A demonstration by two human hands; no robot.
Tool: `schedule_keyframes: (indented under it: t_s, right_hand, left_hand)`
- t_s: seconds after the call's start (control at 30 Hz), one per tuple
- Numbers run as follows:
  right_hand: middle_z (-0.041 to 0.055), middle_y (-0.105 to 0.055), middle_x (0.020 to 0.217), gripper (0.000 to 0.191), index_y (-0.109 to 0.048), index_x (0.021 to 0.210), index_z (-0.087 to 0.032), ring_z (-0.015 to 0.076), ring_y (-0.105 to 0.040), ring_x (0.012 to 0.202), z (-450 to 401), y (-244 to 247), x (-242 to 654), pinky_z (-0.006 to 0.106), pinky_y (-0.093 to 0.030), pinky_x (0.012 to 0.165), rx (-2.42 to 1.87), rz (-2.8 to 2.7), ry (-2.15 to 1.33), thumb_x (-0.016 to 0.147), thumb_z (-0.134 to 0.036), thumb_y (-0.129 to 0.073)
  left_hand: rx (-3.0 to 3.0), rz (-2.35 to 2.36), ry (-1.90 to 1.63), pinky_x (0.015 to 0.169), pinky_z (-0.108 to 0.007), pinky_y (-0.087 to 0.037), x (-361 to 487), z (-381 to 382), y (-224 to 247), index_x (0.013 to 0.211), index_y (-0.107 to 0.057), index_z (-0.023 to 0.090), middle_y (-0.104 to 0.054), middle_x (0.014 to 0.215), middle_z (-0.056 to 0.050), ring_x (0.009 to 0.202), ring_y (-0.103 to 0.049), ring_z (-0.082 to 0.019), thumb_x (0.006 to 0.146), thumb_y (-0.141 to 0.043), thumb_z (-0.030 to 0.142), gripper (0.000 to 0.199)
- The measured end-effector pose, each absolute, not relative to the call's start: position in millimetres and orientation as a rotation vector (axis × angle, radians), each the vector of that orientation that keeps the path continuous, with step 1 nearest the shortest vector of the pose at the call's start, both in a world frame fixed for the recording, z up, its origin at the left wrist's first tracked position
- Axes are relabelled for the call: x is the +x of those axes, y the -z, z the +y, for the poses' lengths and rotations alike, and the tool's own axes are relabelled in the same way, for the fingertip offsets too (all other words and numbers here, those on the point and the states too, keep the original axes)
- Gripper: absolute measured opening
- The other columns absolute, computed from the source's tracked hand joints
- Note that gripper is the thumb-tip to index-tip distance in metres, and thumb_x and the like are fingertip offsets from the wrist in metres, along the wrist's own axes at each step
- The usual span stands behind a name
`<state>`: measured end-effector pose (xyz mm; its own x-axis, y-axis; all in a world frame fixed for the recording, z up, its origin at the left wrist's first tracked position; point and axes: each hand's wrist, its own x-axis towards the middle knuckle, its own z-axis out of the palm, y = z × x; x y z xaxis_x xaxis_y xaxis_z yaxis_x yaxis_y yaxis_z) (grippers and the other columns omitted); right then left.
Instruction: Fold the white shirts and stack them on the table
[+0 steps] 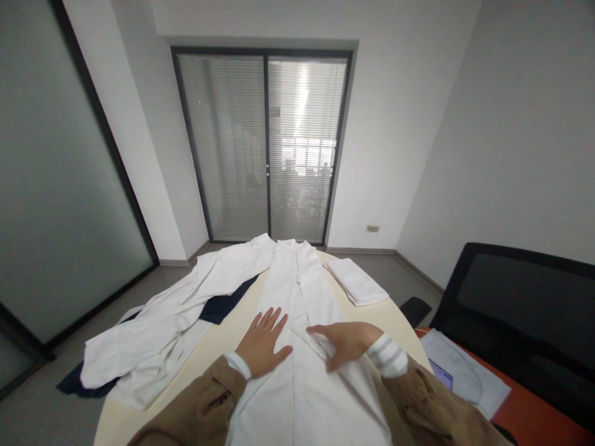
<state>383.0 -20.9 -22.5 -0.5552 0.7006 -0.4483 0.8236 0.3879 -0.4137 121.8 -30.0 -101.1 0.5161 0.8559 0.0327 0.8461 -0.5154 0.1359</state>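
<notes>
A white button-up shirt or coat [316, 409] lies lengthwise on the round table [123, 412], its collar at the far end and its lower part toward me. On its left half my left hand [264, 344] rests palm down with the fingers spread. My right hand [346, 341] is over the right half, at a folded layer that looks like a sleeve end. Its index finger and thumb are stretched apart, and its other fingers are partly hidden behind them. Neither hand lifts the cloth visibly.
Several white garments [171, 316] are heaped at the left, over dark navy cloth [227, 303]. A folded white cloth [356, 282] lies at the table's back right. To the right stands a black mesh chair [525, 310] with papers [478, 371] and a phone-like object [440, 373] on its orange seat.
</notes>
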Motion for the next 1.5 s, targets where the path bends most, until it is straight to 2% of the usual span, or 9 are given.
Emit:
schedule_keyframes:
  t_s: [0.1,0.2,0.53,0.77,0.9,1.03,1.17,1.33,1.5]
  right_hand:
    - [0.0051,-0.066,0.124,0.053,-0.063,0.127,-0.028,0.0262,-0.060,0.114,-23,16,380,0.035,-0.042,0.099,1.117,2.628,1.054,0.075,-0.027,-0.071]
    - [0.0040,-0.068,0.110,0.033,-0.068,0.115,-0.024,0.0200,-0.061,0.101,-19,14,371,0.031,-0.044,0.092,1.092,2.815,1.098,0.083,-0.025,-0.061]
    - [0.0050,-0.066,0.101,0.065,-0.051,0.135,-0.026,0.0096,-0.054,0.063,-5,37,358,0.020,-0.044,0.053,1.287,2.228,1.808,0.080,-0.057,-0.066]
    - [-0.0029,-0.059,0.074,0.025,-0.061,0.088,-0.018,0.0072,-0.048,0.056,-3,54,362,0.018,-0.041,0.050,1.310,2.171,1.969,0.078,-0.040,-0.066]
    - [-0.0049,-0.058,0.068,0.027,-0.057,0.099,-0.021,0.0096,-0.051,0.054,1,64,368,0.019,-0.040,0.051,1.408,2.331,1.979,0.079,-0.039,-0.063]
    - [-0.0054,-0.053,0.061,0.031,-0.056,0.109,-0.020,0.0117,-0.050,0.055,12,76,368,0.023,-0.041,0.057,1.765,2.838,1.535,0.089,-0.043,-0.053]
    - [0.0009,-0.061,0.079,0.034,-0.061,0.116,-0.019,0.0142,-0.054,0.068,23,88,364,0.027,-0.042,0.070,2.091,3.050,0.832,0.089,-0.039,-0.055]
    - [0.0049,-0.063,0.085,0.042,-0.061,0.121,-0.015,0.0166,-0.056,0.075,30,97,363,0.029,-0.043,0.074,2.059,2.931,0.749,0.087,-0.040,-0.059]
    - [0.0019,-0.062,0.078,0.043,-0.060,0.122,-0.015,0.0158,-0.057,0.071,38,98,369,0.028,-0.042,0.069,1.975,2.908,0.926,0.088,-0.040,-0.058]
  left_hand:
    - [2.638,1.494,-0.155,0.120,-0.052,-0.015,121,-28,103,0.154,-0.026,0.020,-0.018,0.162,-0.011,0.149,-0.014,-0.031,0.093,-0.035,0.066,0.078]
    - [2.613,1.490,-0.157,0.120,-0.052,-0.015,120,-21,104,0.154,-0.027,0.021,-0.018,0.162,-0.010,0.149,-0.014,-0.030,0.091,-0.037,0.068,0.079]
    - [2.541,1.458,-0.141,0.120,-0.053,-0.013,119,-18,92,0.155,-0.022,0.018,-0.020,0.162,-0.012,0.150,-0.014,-0.030,0.091,-0.046,0.058,0.079]
    - [2.614,0.934,-0.376,0.114,-0.041,-0.032,135,-54,66,0.140,-0.046,0.023,-0.048,0.147,-0.010,0.133,-0.045,-0.026,0.075,-0.069,0.031,0.069]
    - [2.637,0.858,-0.516,0.103,-0.039,-0.041,142,-62,63,0.123,-0.057,0.023,-0.061,0.128,-0.006,0.117,-0.055,-0.024,0.079,-0.071,0.030,0.047]
    - [2.747,0.767,-0.479,0.086,-0.032,-0.047,149,-64,62,0.099,-0.065,0.022,-0.068,0.105,-0.003,0.098,-0.060,-0.020,0.087,-0.062,0.022,0.012]
    - [2.808,0.637,-0.419,0.079,-0.029,-0.046,155,-71,60,0.095,-0.067,0.024,-0.069,0.093,0.000,0.088,-0.061,-0.017,0.083,-0.062,0.015,0.015]
    - [2.848,0.550,-0.280,0.074,-0.031,-0.046,160,-81,67,0.119,-0.062,0.033,-0.067,0.090,0.002,0.082,-0.060,-0.018,0.078,-0.068,0.021,0.043]
    - [2.916,0.546,-0.333,0.069,-0.031,-0.043,167,-85,74,0.118,-0.063,0.034,-0.065,0.085,0.001,0.079,-0.058,-0.018,0.088,-0.061,0.030,0.030]
